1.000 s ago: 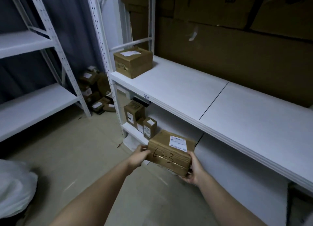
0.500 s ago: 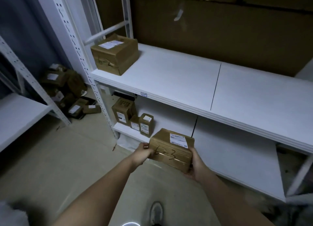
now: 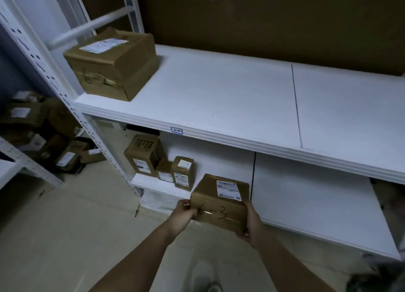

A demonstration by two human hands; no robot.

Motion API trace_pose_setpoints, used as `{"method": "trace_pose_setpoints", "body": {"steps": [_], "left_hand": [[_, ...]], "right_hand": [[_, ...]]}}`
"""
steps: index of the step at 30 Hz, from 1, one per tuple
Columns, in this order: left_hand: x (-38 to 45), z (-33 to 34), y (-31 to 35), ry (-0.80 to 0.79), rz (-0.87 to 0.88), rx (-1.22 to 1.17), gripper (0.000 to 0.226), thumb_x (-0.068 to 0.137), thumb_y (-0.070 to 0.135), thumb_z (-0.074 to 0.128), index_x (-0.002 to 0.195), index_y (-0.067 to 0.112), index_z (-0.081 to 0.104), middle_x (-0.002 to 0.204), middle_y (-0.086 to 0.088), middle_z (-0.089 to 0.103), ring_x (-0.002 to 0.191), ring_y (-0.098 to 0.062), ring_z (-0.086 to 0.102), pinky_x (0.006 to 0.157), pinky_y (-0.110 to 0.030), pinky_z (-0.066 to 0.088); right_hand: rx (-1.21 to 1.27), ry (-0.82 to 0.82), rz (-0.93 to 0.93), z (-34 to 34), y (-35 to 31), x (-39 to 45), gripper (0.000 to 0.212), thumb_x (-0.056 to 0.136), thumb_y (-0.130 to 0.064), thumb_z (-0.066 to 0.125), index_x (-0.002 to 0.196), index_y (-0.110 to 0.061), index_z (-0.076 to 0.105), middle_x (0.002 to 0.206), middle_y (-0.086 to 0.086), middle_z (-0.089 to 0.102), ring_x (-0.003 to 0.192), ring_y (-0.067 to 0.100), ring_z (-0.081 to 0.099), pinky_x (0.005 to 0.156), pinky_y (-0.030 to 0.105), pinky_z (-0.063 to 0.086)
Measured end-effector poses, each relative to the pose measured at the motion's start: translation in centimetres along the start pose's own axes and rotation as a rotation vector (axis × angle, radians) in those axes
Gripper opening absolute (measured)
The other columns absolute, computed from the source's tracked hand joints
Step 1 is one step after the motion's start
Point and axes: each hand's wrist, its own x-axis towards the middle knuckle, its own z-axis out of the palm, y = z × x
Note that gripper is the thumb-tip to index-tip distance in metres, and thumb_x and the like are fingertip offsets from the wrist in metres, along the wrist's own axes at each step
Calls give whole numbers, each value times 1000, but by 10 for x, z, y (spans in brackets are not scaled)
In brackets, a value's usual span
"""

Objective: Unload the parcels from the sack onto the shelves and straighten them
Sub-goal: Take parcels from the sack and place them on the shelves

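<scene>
Both hands on the "6-3" parcel (image 3: 220,202) — left hand (image 3: 185,214) pinching its left edge, right hand (image 3: 252,222) curled round the right end. It's held up just in front of the lower shelf (image 3: 306,204), near three small boxes (image 3: 162,162).

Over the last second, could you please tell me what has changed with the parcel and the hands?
The view has closed in on the shelves, and the parcel marked 6-3 now sits just in front of the lower shelf. Nothing was let go: the left hand and right hand keep their grip on its ends. The shelved boxes stayed put.
</scene>
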Motion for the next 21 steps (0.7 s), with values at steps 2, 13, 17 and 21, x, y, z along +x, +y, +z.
{"method": "trace_pose_setpoints", "body": {"steps": [2,13,17,21], "left_hand": [[37,3,-17,-2,45,5,19,93,14,50,110,21,45,96,6,55,84,-2,51,65,-22,41],[245,30,-147,102,270,-60,48,94,11,55,137,12,34,125,-1,47,116,-24,49,90,-32,40],[293,41,-180,148,353,-106,41,91,7,57,126,14,39,121,-3,49,111,-18,49,96,-33,42],[318,46,-199,188,401,-108,48,87,4,58,132,10,41,124,-8,51,112,-23,52,97,-39,45]], "right_hand": [[-7,25,-22,9,11,35,59,89,-64,48,123,-16,49,103,9,61,93,27,59,83,42,53],[-54,149,-269,54,75,250,65,91,-65,42,139,-20,48,138,14,42,119,36,48,98,49,47],[-57,182,-373,64,97,302,66,89,-68,41,138,-23,47,136,14,44,119,36,48,103,51,43],[-60,184,-438,70,114,331,66,90,-67,40,141,-25,42,139,13,44,124,35,46,106,51,38]]}}
